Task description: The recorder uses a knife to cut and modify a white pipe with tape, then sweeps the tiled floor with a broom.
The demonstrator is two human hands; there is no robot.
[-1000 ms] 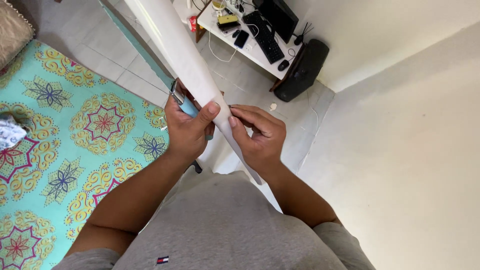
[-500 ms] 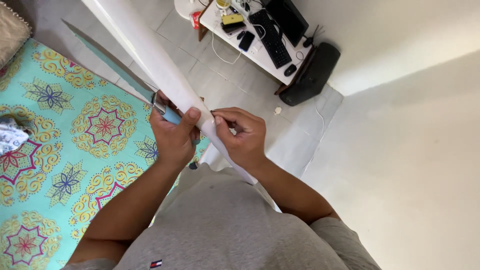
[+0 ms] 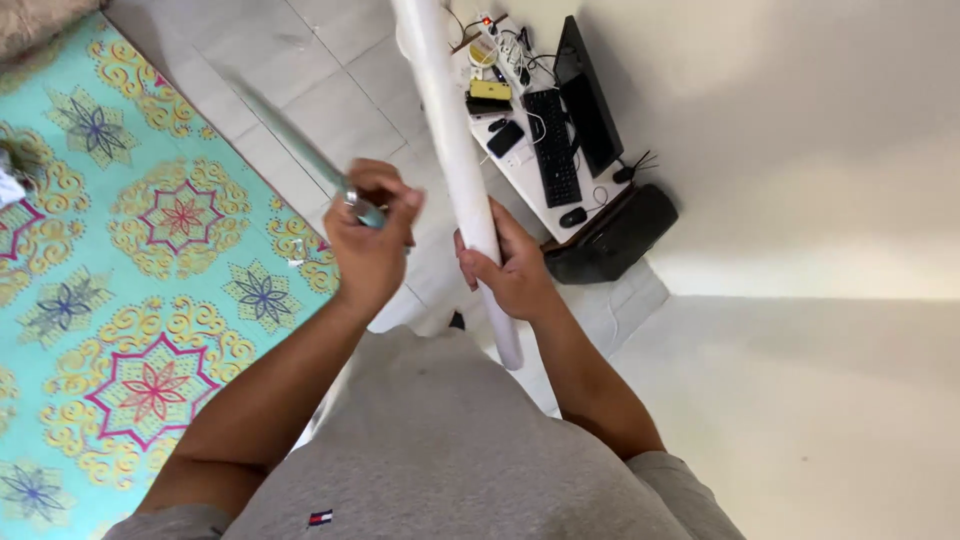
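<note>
My right hand (image 3: 510, 265) grips a long white rolled sheet (image 3: 455, 160), held as a tube that runs from the top of the view down past my wrist. My left hand (image 3: 368, 245) holds a long knife-like tool with a pale blue handle and a teal blade (image 3: 290, 135) that points up and left over the floor. The blade is blurred by motion. The two hands are apart, with the tube to the right of the blade. My grey shirt fills the lower middle of the view.
A patterned teal rug (image 3: 130, 250) covers the floor on the left. A low white desk (image 3: 520, 170) at the top right carries a black keyboard (image 3: 553, 147), a monitor (image 3: 590, 100), a mouse, phones and cables. A black speaker (image 3: 615, 240) stands beside it. White walls close the right side.
My hands have come apart. The left hand has drawn the blade away to the left of the white sheet. The right hand now grips the sheet alone as a tight tube, more upright.
</note>
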